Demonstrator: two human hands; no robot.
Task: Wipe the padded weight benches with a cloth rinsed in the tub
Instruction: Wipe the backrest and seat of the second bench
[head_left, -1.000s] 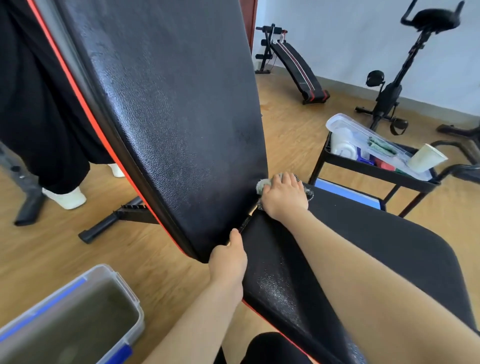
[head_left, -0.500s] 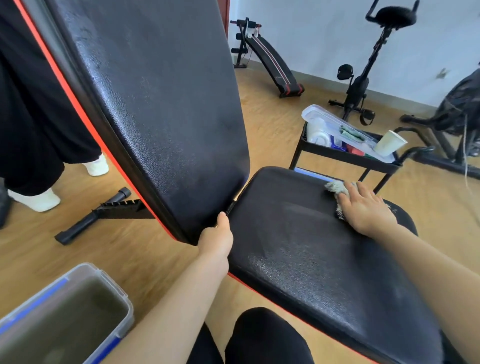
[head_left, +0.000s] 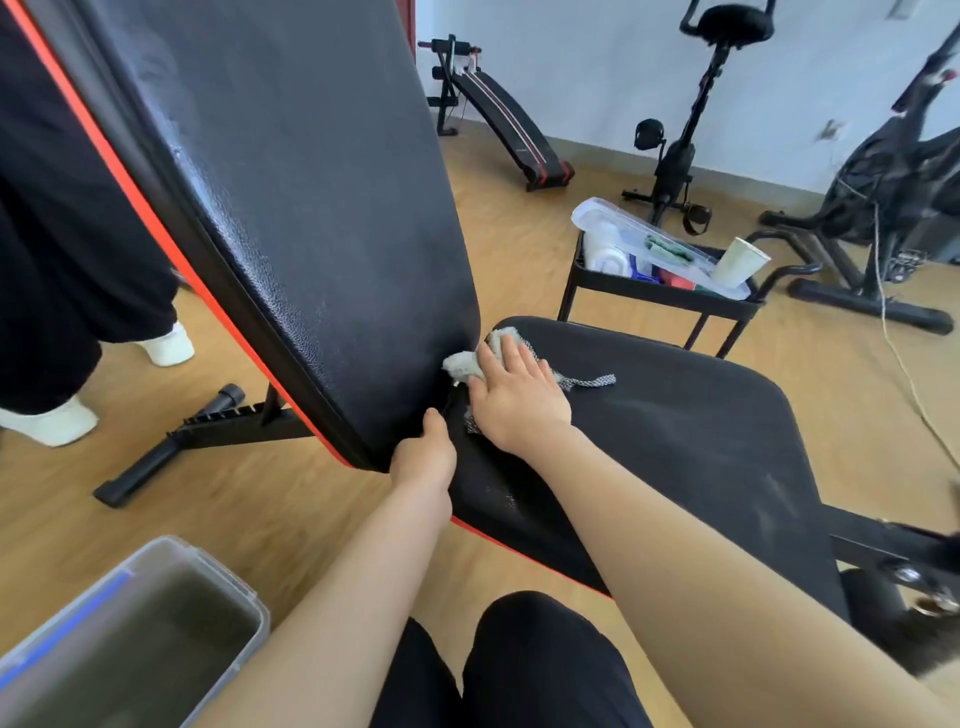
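A black padded weight bench fills the middle: its raised backrest (head_left: 291, 197) slopes up to the left and its flat seat pad (head_left: 675, 441) lies to the right. My right hand (head_left: 514, 400) presses a pale grey cloth (head_left: 467, 364) flat on the seat, right at the hinge gap under the backrest. My left hand (head_left: 423, 457) grips the lower edge of the backrest beside that gap. A clear tub (head_left: 135, 639) of murky water stands on the floor at the bottom left.
A black cart (head_left: 654, 293) holding a clear box and a paper cup (head_left: 737, 262) stands behind the seat. A person in black trousers and white shoes (head_left: 47, 421) stands at left. A sit-up bench (head_left: 498, 114) and exercise bikes (head_left: 680, 145) line the far wall.
My right hand has slid the cloth from the far right side of the seat back left to the hinge gap. My left hand has kept its hold on the backrest edge.
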